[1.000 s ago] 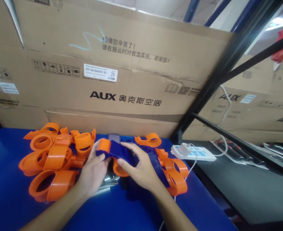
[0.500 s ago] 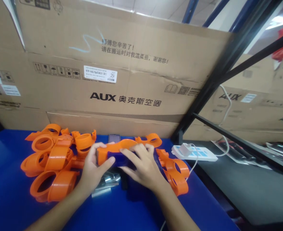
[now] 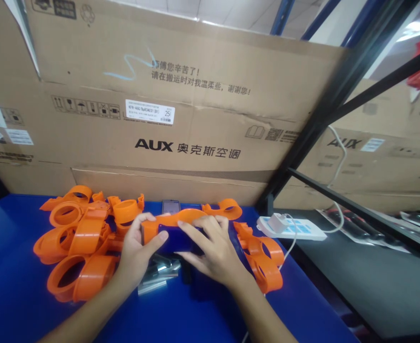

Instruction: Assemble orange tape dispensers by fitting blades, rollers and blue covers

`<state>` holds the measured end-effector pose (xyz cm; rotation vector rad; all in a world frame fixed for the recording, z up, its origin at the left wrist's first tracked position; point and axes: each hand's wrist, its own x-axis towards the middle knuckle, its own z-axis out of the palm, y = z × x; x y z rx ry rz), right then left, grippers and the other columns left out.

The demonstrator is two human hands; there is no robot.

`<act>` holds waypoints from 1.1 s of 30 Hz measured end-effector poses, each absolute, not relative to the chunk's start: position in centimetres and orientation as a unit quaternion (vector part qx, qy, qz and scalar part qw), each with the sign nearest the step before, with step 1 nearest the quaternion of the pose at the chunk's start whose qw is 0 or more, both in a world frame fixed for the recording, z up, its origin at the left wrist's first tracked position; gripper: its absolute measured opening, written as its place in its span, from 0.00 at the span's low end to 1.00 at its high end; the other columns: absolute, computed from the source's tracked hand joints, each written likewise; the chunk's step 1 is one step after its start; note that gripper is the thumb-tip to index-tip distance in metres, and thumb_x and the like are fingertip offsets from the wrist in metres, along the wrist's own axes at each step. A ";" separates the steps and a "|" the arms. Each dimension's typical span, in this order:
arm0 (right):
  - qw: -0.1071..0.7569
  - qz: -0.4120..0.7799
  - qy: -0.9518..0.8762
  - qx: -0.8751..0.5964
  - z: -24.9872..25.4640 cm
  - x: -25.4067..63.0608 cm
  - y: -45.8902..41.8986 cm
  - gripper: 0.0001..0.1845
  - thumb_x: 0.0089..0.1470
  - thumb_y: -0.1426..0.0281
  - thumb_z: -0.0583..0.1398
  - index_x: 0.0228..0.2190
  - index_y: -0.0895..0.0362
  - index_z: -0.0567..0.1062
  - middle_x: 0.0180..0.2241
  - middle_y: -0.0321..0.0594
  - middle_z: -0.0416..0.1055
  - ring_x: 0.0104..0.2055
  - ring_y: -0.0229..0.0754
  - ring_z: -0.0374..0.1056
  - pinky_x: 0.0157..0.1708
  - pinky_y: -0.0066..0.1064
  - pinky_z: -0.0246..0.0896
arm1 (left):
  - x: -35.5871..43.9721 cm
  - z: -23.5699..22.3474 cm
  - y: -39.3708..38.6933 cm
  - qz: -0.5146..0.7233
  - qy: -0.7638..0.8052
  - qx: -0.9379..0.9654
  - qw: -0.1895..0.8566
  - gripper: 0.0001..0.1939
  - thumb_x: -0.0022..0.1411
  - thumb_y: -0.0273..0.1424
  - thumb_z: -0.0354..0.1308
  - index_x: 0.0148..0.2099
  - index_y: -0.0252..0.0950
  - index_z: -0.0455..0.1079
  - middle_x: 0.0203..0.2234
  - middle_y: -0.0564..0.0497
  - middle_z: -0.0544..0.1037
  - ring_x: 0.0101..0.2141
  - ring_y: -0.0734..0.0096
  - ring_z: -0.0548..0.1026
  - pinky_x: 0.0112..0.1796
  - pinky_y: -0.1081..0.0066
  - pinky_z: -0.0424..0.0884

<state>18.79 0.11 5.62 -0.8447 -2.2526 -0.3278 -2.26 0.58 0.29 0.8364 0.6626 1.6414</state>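
Observation:
Both hands hold one orange and dark blue plastic piece (image 3: 176,227) just above the blue table (image 3: 13,295), in the middle of the view. My left hand (image 3: 138,250) grips its left end, thumb on the front and fingers behind. My right hand (image 3: 210,250) lies over its blue right part with fingers curled on it. A pile of orange ring-shaped parts (image 3: 81,238) lies to the left of my left hand. More orange parts (image 3: 263,259) lie to the right of my right hand. Shiny metal pieces (image 3: 160,274) rest on the table under the hands.
A large AUX cardboard box (image 3: 181,105) stands as a wall behind the table. A phone (image 3: 170,206) lies by the box. A white power strip (image 3: 292,227) with a plugged charger sits on a grey shelf to the right, behind a black metal frame (image 3: 313,128).
The held piece was turned so its orange arch now faces up and the blue part faces me. My right hand shifted from underneath to lie over the top of it.

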 end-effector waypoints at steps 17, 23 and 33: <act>0.508 0.362 -0.682 -0.382 5.2 17.3 0.3 0.20 0.65 0.51 0.58 0.40 0.54 0.78 0.35 0.40 0.79 0.39 0.47 0.76 0.38 0.36 0.71 | -0.8 0.8 -0.8 0.636 0.166 0.424 0.623 0.51 0.47 0.31 0.78 0.70 0.49 0.61 0.63 0.40 0.72 0.65 0.38 0.65 0.62 0.46 0.64; 0.470 0.425 -0.634 -0.444 3.5 16.2 0.7 0.34 0.64 0.42 0.52 0.21 0.55 0.66 0.21 0.35 0.65 0.24 0.38 0.60 0.22 0.29 0.57 | -0.8 0.8 -1.7 0.575 0.165 0.491 0.633 0.51 0.54 0.32 0.74 0.74 0.49 0.53 0.68 0.42 0.65 0.66 0.37 0.63 0.60 0.48 0.68; 0.564 0.395 -0.575 -0.441 2.8 17.0 1.5 0.30 0.69 0.48 0.47 0.57 0.53 0.71 0.36 0.41 0.76 0.24 0.39 0.65 0.17 0.28 0.59 | -0.9 0.5 0.2 0.630 0.276 0.404 0.603 0.41 0.59 0.32 0.71 0.71 0.48 0.60 0.65 0.43 0.71 0.63 0.43 0.69 0.57 0.54 0.73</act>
